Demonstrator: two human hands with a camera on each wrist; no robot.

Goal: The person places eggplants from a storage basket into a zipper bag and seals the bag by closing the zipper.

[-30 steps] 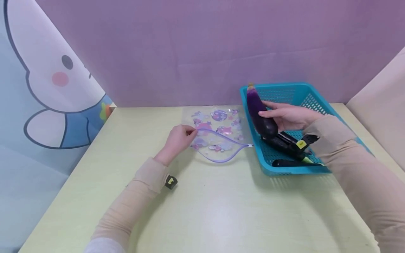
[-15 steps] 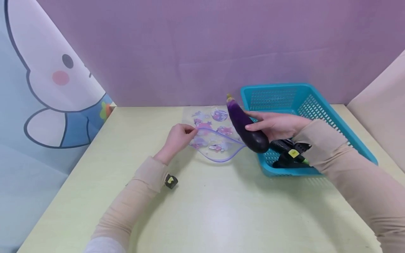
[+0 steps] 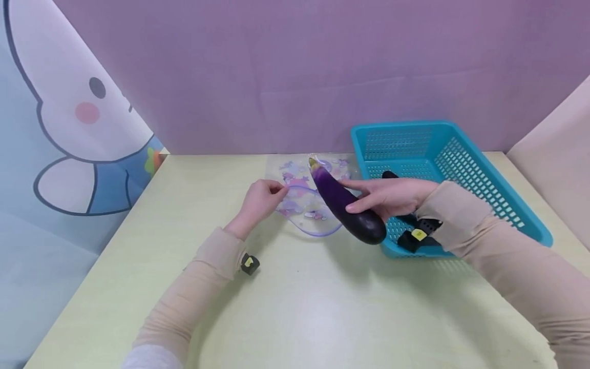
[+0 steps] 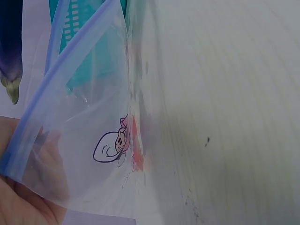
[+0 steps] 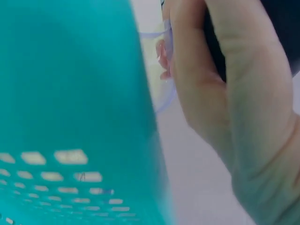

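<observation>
My left hand [image 3: 262, 200] pinches the purple-edged mouth of a clear zip bag [image 3: 295, 220] printed with pink and purple cartoons. The bag lies on the table with its mouth spread apart; the left wrist view shows the bag's edge [image 4: 51, 79] rising from the fingers. My right hand [image 3: 387, 197] grips a dark purple eggplant [image 3: 343, 202] round its middle, thumb on the near side. The eggplant slants over the bag's right part, stem end up and to the left, and hides the right corner of the mouth.
A teal perforated basket [image 3: 502, 189] stands to the right, beside the bag, with dark eggplants partly hidden under my right wrist. Its wall [image 5: 70, 84] fills the left of the right wrist view. A purple backdrop [image 3: 295, 77] rises behind the table.
My right hand has carried the eggplant leftward and down, out from over the basket to above the bag. The left hand has stayed at the bag's mouth.
</observation>
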